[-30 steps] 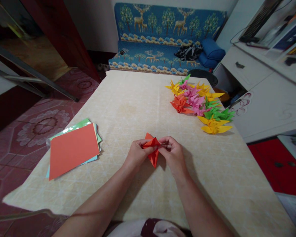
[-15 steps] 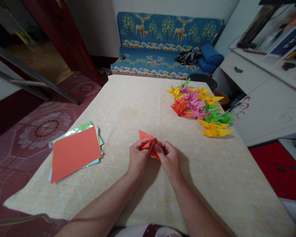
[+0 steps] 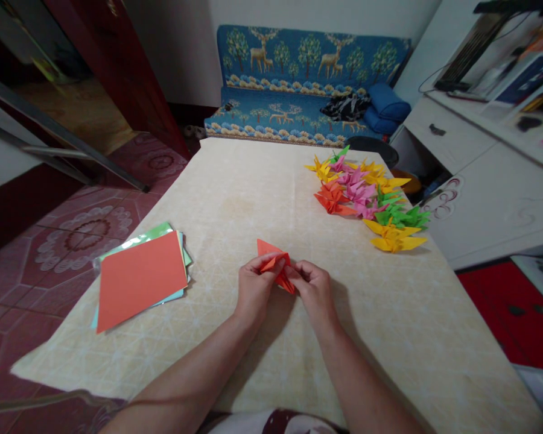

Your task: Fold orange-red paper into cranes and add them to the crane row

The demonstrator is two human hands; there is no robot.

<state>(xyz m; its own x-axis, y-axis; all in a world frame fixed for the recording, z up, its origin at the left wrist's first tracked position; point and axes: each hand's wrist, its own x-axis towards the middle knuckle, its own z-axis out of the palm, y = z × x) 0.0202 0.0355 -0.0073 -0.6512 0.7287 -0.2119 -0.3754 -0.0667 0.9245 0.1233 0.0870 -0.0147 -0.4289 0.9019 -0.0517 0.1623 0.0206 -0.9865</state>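
Just above the table in front of me is a folded orange-red origami paper (image 3: pixel 271 248), its one pointed tip aimed up and left. My left hand (image 3: pixel 257 284) pinches it from the left, thumb on top of the fold. On its right side, the thumb and fingers of my right hand (image 3: pixel 311 283) are closed on the paper's edge. The fingers partly cover the folds. A stack of coloured paper sheets (image 3: pixel 142 280), orange-red on top, lies to the left. Folded paper cranes (image 3: pixel 362 190) in yellow, pink, green and orange-red are grouped at the right.
A patterned cream cloth covers the table (image 3: pixel 253 181). Behind it stands a blue bench (image 3: pixel 280 114) with a deer-print cover. A white cabinet (image 3: pixel 502 175) is on the right, and a metal ladder-like frame (image 3: pixel 72 132) leans at the left.
My right thumb and fingers have shifted slightly right along the folded paper. My left hand keeps its pinch. The whole view has moved a little.
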